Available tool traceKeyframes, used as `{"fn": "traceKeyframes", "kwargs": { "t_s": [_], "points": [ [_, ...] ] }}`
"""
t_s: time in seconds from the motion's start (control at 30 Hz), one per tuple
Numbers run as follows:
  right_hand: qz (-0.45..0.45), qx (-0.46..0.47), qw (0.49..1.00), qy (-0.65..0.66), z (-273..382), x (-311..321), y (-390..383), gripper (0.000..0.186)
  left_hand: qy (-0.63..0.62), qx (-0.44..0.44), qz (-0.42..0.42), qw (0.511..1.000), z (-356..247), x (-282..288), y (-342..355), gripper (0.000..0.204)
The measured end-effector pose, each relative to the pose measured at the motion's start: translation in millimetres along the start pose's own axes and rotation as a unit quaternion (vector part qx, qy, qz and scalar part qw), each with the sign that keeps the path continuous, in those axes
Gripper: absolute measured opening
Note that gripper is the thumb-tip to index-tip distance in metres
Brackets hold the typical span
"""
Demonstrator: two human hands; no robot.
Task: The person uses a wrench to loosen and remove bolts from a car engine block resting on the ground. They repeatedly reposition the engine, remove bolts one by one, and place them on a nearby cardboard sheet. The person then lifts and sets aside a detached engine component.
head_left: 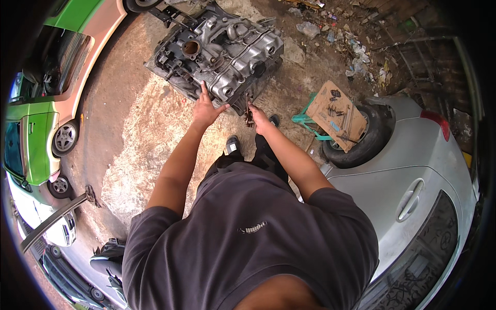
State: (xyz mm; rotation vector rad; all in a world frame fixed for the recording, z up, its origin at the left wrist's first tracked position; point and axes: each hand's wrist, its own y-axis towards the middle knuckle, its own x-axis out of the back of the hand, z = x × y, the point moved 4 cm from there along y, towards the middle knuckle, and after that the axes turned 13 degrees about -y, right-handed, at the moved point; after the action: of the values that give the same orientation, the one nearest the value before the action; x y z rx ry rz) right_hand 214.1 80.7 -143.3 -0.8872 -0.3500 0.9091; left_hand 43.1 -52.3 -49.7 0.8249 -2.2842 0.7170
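Note:
A car engine (227, 57) with a metal casing and a round opening on top lies ahead of me. Against its near edge rests my left hand (206, 111), the index finger stretched toward the engine and the thumb apart; it holds nothing. My right hand (260, 120) is closed around a small rusty metal part (249, 119), just off the engine's near right corner. The part's exact kind is too small to make out.
Right of me, a brown board (338, 114) with bolts and tools lies over a loose tyre (380, 137) and a green stool (306, 118). A silver car (408, 170) stands close on the right, a green car (39, 139) at left. Litter (356, 59) covers the far ground.

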Motion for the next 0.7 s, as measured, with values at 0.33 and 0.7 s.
{"fn": "traceKeyframes", "kwargs": {
  "t_s": [0.33, 0.7],
  "points": [
    [0.063, -0.030, 0.994, 0.090, -8, -24, 15, 0.046, 0.001, 0.004, -0.011, 1.000, -1, 1, -1, 0.132],
    [0.056, 0.012, 0.998, -0.012, -23, -15, 47, 0.057, 0.020, 0.010, -0.007, 1.000, -3, 0, 0, 0.133]
  ]
}}
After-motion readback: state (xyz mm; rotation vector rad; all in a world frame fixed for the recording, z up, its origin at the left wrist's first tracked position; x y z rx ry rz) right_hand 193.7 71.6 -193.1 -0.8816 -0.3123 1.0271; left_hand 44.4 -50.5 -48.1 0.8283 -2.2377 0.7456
